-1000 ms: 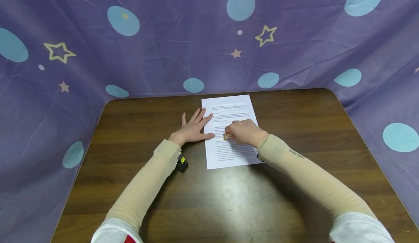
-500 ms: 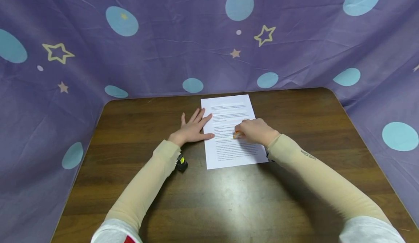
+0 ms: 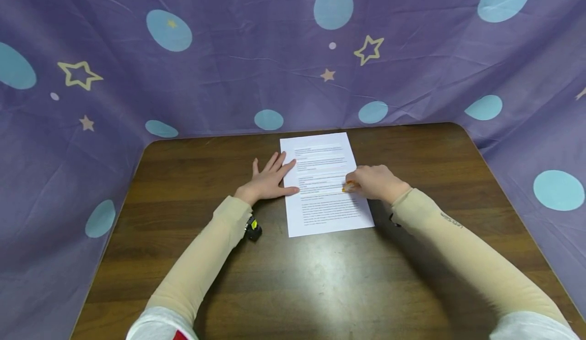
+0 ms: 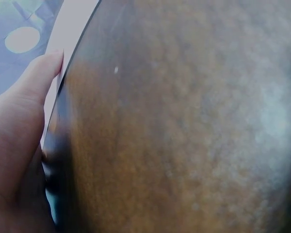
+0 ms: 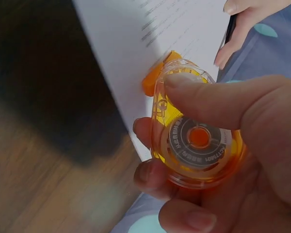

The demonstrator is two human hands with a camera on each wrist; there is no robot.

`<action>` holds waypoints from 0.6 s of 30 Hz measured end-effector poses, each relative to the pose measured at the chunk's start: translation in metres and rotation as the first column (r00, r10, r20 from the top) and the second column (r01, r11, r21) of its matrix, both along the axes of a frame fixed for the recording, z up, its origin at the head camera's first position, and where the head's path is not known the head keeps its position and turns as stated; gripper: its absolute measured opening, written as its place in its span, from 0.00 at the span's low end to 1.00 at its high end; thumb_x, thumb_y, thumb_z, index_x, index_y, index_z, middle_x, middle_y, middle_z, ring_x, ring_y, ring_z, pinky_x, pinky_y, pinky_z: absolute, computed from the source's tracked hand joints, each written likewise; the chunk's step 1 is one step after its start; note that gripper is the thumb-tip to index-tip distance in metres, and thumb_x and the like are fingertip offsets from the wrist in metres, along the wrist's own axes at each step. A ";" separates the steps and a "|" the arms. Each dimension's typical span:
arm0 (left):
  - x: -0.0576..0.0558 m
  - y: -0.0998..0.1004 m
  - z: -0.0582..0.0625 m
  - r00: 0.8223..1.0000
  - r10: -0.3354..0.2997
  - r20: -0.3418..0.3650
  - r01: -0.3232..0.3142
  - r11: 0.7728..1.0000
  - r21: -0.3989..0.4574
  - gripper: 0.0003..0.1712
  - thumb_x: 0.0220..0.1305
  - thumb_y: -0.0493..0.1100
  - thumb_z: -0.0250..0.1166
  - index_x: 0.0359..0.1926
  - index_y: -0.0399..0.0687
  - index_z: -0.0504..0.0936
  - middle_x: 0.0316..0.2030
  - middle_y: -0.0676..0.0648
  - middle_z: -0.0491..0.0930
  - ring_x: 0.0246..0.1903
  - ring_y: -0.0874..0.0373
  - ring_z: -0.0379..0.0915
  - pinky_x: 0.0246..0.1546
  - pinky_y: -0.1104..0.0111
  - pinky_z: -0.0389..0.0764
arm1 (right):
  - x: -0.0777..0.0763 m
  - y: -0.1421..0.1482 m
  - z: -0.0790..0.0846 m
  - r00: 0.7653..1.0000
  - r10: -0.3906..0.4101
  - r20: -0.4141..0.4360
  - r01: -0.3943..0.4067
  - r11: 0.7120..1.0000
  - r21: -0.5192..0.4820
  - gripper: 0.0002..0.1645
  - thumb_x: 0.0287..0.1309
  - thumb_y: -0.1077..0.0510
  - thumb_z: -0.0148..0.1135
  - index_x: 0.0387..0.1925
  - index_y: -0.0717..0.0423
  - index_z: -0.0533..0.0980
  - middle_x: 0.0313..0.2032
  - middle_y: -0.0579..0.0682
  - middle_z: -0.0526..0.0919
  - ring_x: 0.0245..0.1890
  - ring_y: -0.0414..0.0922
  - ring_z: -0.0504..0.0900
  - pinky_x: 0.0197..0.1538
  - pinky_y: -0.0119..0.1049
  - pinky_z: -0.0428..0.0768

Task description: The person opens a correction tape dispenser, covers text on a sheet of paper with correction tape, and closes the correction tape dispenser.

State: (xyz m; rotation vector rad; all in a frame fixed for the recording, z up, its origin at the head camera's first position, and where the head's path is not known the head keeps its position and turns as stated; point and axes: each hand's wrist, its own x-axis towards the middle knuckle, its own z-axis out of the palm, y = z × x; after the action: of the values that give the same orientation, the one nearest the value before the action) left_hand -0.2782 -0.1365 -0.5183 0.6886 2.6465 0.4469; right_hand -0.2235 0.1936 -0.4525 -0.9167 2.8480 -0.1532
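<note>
A printed sheet of paper (image 3: 327, 213) lies on the brown wooden table. My left hand (image 3: 267, 181) is spread flat at the sheet's left edge, fingertips and thumb on the paper; its thumb (image 4: 43, 68) shows at the paper's margin in the left wrist view. Near the right edge of the sheet, my right hand (image 3: 377, 182) grips a correction tape dispenser (image 5: 196, 141), clear and yellow with an orange hub. The thumb presses on its top side and the fingers curl beneath. Its orange tip section (image 5: 157, 75) overlaps the paper in the right wrist view.
The wooden table (image 3: 293, 289) extends all around the sheet. A purple curtain (image 3: 229, 65) with stars and blue spots stands behind and at both sides. A small black device (image 3: 253, 229) is strapped under the left wrist.
My right hand has slid rightward across the sheet with the correction tape dispenser, from mid-page to near its right edge. The left hand stays in place.
</note>
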 end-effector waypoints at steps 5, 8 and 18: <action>0.001 0.000 0.001 1.000 -0.004 -0.006 0.004 1.000 -0.004 0.57 0.65 0.79 0.56 0.85 0.67 0.43 0.84 0.51 0.26 0.82 0.52 0.17 0.69 0.33 0.17 | 0.001 0.011 0.000 1.000 -0.029 -0.001 0.029 1.000 0.003 0.04 0.62 0.57 0.74 0.34 0.47 0.84 0.28 0.47 0.80 0.28 0.45 0.79 0.27 0.48 0.79; 0.001 0.000 0.002 1.000 -0.006 -0.006 0.006 1.000 -0.009 0.58 0.64 0.80 0.55 0.85 0.67 0.42 0.84 0.51 0.26 0.82 0.52 0.17 0.69 0.33 0.17 | 0.001 0.017 -0.001 0.999 -0.041 0.000 0.041 0.999 0.004 0.03 0.63 0.58 0.73 0.34 0.46 0.85 0.28 0.46 0.79 0.28 0.45 0.78 0.27 0.48 0.78; 0.004 0.002 0.007 1.000 -0.003 -0.007 0.003 0.999 -0.041 0.57 0.66 0.80 0.55 0.85 0.66 0.42 0.84 0.49 0.27 0.82 0.51 0.17 0.70 0.33 0.18 | 0.002 0.025 -0.004 0.997 -0.076 0.000 0.076 0.997 -0.019 0.05 0.61 0.61 0.73 0.35 0.47 0.84 0.28 0.47 0.80 0.28 0.46 0.78 0.26 0.47 0.77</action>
State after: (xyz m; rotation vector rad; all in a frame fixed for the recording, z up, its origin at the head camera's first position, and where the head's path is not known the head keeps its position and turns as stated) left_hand -0.2739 -0.1345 -0.5117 0.6826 2.6535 0.3884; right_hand -0.2210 0.2189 -0.4561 -0.8127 2.8881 -0.1888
